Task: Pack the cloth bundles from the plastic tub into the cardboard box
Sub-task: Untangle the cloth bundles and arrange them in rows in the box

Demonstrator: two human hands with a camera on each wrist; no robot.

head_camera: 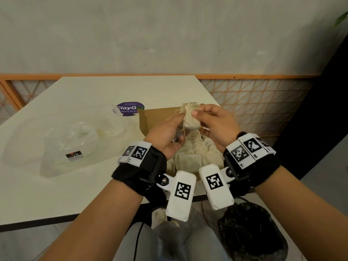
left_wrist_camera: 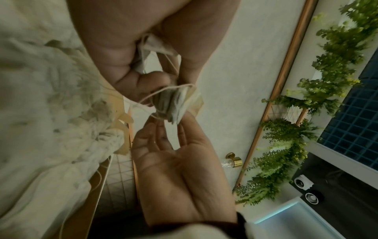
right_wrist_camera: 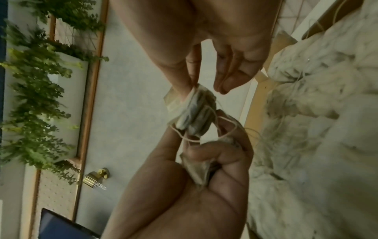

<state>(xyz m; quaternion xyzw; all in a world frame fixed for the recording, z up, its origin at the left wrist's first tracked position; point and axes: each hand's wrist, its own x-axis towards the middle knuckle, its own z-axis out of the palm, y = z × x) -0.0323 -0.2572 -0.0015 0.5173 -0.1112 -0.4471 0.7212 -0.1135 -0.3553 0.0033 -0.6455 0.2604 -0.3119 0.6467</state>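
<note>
Both hands hold one small beige cloth bundle (head_camera: 189,119) with a drawstring above the open cardboard box (head_camera: 145,119). My left hand (head_camera: 173,129) curls its fingers round the bundle's lower part and loose string. My right hand (head_camera: 203,113) pinches the gathered top between thumb and forefinger. The left wrist view shows the bundle (left_wrist_camera: 171,103) between the left hand (left_wrist_camera: 122,56) and the right hand (left_wrist_camera: 180,169). The box is packed with several like bundles (head_camera: 194,153). The clear plastic tub (head_camera: 22,147) sits on the table to the left; I see no bundles in it.
A purple round sticker (head_camera: 130,108) lies on the white table (head_camera: 75,194) behind the box. An orange lattice fence (head_camera: 254,102) runs behind the table. A dark bag (head_camera: 250,232) sits low at the right, below the table's front edge.
</note>
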